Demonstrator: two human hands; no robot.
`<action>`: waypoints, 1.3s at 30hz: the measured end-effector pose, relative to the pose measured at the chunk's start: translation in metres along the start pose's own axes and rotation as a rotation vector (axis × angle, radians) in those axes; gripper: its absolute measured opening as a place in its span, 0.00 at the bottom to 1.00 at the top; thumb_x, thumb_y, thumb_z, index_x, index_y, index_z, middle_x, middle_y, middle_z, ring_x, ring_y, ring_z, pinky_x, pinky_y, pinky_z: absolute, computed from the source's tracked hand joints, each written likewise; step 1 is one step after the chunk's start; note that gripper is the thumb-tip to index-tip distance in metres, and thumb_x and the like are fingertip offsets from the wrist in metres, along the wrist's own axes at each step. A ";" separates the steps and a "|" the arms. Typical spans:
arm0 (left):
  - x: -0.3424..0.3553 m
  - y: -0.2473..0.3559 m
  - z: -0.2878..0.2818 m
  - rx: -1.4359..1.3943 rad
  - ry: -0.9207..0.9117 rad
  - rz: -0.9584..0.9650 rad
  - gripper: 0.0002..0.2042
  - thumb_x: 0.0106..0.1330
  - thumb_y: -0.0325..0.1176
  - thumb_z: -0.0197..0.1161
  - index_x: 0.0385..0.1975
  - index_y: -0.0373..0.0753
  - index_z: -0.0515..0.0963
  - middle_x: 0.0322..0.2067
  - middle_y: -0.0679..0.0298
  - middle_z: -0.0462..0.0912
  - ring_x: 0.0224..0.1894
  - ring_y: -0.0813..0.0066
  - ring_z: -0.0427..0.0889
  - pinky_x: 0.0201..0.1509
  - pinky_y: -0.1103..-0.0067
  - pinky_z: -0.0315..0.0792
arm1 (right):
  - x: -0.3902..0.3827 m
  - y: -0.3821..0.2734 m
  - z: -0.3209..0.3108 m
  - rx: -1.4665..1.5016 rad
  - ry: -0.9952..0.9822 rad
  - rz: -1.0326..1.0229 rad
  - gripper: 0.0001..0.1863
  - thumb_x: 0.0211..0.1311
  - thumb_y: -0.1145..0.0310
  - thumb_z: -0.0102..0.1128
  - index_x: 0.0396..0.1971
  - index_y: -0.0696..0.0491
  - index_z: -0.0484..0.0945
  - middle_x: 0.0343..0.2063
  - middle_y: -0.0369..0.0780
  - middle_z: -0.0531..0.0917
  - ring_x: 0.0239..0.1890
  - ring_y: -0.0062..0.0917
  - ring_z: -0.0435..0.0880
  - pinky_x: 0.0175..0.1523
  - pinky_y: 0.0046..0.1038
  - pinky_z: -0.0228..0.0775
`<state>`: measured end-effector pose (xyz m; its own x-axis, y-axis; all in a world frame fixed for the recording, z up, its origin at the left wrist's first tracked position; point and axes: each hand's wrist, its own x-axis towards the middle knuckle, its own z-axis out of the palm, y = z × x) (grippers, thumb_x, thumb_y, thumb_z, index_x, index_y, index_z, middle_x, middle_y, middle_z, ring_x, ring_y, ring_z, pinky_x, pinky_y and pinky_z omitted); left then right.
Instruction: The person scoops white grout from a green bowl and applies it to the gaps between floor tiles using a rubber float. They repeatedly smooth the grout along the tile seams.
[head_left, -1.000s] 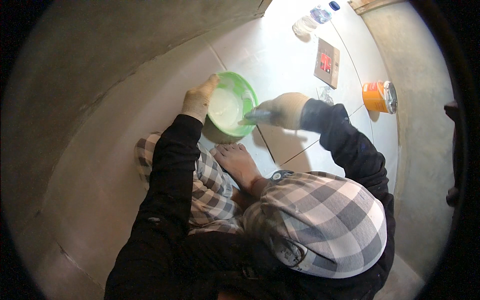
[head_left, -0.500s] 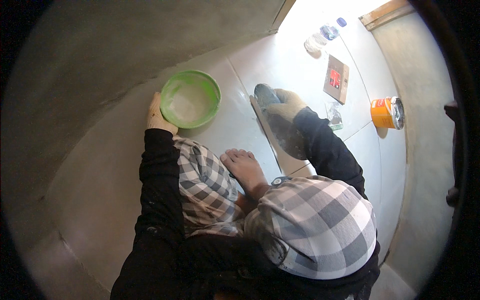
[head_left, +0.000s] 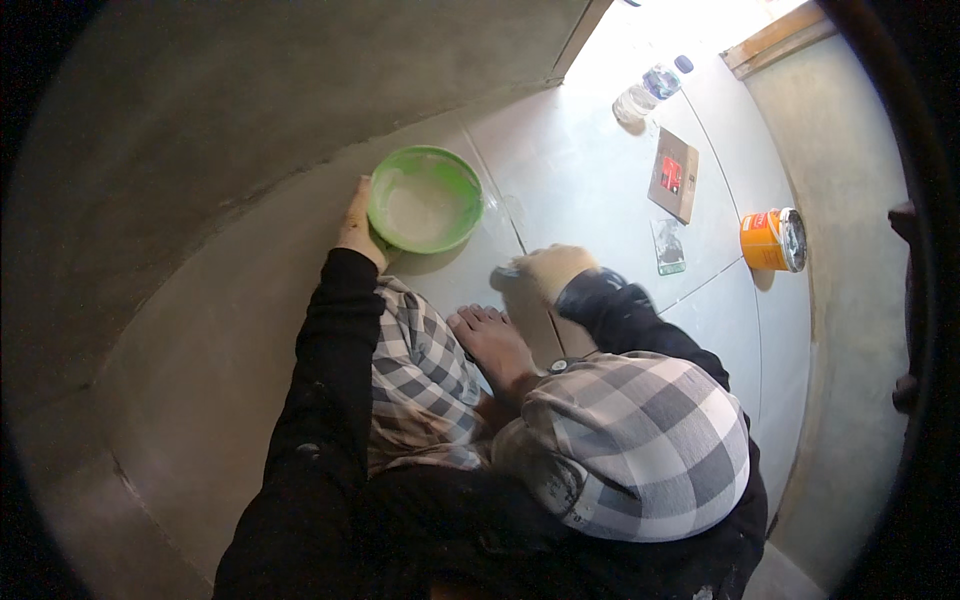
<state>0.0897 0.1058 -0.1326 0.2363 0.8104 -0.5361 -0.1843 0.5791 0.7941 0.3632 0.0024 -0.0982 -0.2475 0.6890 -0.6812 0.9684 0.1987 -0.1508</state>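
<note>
1. The left hand [head_left: 358,228], in a pale glove, is partly curled against the left side of a green bowl [head_left: 466,182] and has hold of it there.
2. The bowl is in front of the person, left of the middle and beyond the bare foot [head_left: 495,345]. Its mouth faces up, and it holds a pale, creamy mix [head_left: 420,208]. Whether its base touches the floor cannot be told.
3. The right hand [head_left: 558,270], also gloved, is closed around a grey tool [head_left: 507,278]. The hand and tool are blurred, so the tool's full shape is unclear. They are right of the bowl, nearer the person and well apart from it, just beyond the foot.
4. The floor [head_left: 570,150] is of large pale tiles with dark joints.
5. At the far right there is a clear bottle [head_left: 650,92] with a blue cap. Nearer is a flat brown box [head_left: 675,175] with a red patch, and just on the near side of that a small clear sheet [head_left: 669,246].
6. An orange bucket [head_left: 762,242] is farther right, close to the right wall [head_left: 850,190].
7. The person wears black sleeves [head_left: 330,370] and checked trousers [head_left: 650,440].
8. A grey wall [head_left: 250,110] runs along the left.
</note>
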 end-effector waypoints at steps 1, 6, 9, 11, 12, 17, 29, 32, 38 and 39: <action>0.007 -0.007 0.001 -0.175 0.040 -0.048 0.34 0.65 0.43 0.63 0.69 0.39 0.60 0.61 0.55 0.74 0.62 0.66 0.73 0.66 0.72 0.68 | -0.009 0.008 -0.010 0.126 0.031 0.012 0.21 0.61 0.70 0.55 0.54 0.38 0.79 0.47 0.40 0.85 0.49 0.38 0.84 0.54 0.38 0.76; 0.039 -0.028 0.008 -0.051 0.088 0.078 0.33 0.67 0.59 0.58 0.61 0.37 0.73 0.56 0.59 0.78 0.56 0.68 0.77 0.61 0.75 0.70 | -0.010 0.019 -0.061 -0.226 0.521 -0.050 0.20 0.61 0.68 0.59 0.54 0.39 0.76 0.47 0.38 0.82 0.44 0.36 0.83 0.45 0.35 0.80; 0.042 -0.026 0.018 0.127 0.097 0.213 0.28 0.67 0.55 0.60 0.56 0.36 0.78 0.51 0.60 0.82 0.52 0.71 0.79 0.58 0.78 0.70 | 0.013 0.011 -0.077 -0.367 0.686 -0.256 0.25 0.58 0.71 0.59 0.57 0.39 0.73 0.53 0.35 0.77 0.45 0.33 0.80 0.41 0.33 0.80; 0.038 -0.021 0.028 0.237 0.093 0.294 0.25 0.67 0.52 0.61 0.53 0.36 0.80 0.47 0.60 0.84 0.50 0.73 0.80 0.57 0.78 0.70 | 0.036 0.006 -0.083 -0.461 0.737 -0.395 0.28 0.56 0.73 0.59 0.59 0.39 0.71 0.55 0.34 0.75 0.46 0.32 0.79 0.40 0.32 0.80; 0.034 -0.020 0.032 0.280 0.093 0.319 0.25 0.67 0.51 0.61 0.52 0.36 0.80 0.46 0.59 0.85 0.49 0.74 0.80 0.56 0.78 0.70 | 0.046 0.004 -0.083 -0.509 0.746 -0.463 0.28 0.56 0.72 0.59 0.59 0.39 0.72 0.55 0.34 0.75 0.45 0.31 0.79 0.40 0.31 0.80; 0.024 -0.012 0.042 0.481 0.079 0.385 0.23 0.65 0.50 0.63 0.51 0.38 0.82 0.42 0.57 0.85 0.44 0.71 0.81 0.53 0.77 0.72 | 0.070 0.000 -0.065 -0.453 0.720 -0.392 0.13 0.61 0.66 0.58 0.46 0.43 0.82 0.42 0.36 0.83 0.44 0.34 0.84 0.37 0.32 0.82; 0.036 -0.018 0.023 0.316 0.389 0.427 0.28 0.63 0.55 0.61 0.54 0.38 0.78 0.43 0.51 0.84 0.42 0.61 0.84 0.50 0.70 0.75 | 0.022 0.039 -0.016 1.133 -0.085 -0.044 0.26 0.48 0.73 0.69 0.52 0.52 0.81 0.37 0.39 0.87 0.39 0.24 0.85 0.49 0.28 0.77; 0.037 -0.013 -0.004 0.053 0.424 0.391 0.28 0.66 0.52 0.60 0.57 0.36 0.76 0.50 0.55 0.82 0.51 0.66 0.81 0.57 0.73 0.72 | 0.009 0.048 -0.006 1.335 0.075 0.039 0.27 0.50 0.72 0.68 0.54 0.53 0.79 0.38 0.39 0.87 0.39 0.23 0.84 0.49 0.28 0.76; 0.039 -0.018 -0.009 -0.096 0.427 0.381 0.28 0.69 0.49 0.58 0.60 0.32 0.73 0.56 0.59 0.77 0.54 0.69 0.78 0.59 0.74 0.70 | 0.029 0.014 -0.005 0.300 0.472 0.212 0.21 0.61 0.67 0.59 0.56 0.50 0.75 0.45 0.44 0.84 0.44 0.38 0.85 0.49 0.36 0.78; 0.039 -0.019 -0.008 -0.121 0.427 0.367 0.28 0.69 0.49 0.59 0.60 0.32 0.73 0.56 0.59 0.77 0.53 0.69 0.78 0.59 0.74 0.70 | 0.033 0.004 0.001 0.164 0.532 0.195 0.22 0.62 0.68 0.57 0.57 0.49 0.73 0.47 0.44 0.82 0.45 0.40 0.84 0.47 0.37 0.79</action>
<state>0.0947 0.1270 -0.1709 -0.2650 0.9098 -0.3193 -0.2950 0.2387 0.9252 0.3593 0.0252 -0.1218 -0.0048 0.9654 -0.2607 0.9793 -0.0482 -0.1966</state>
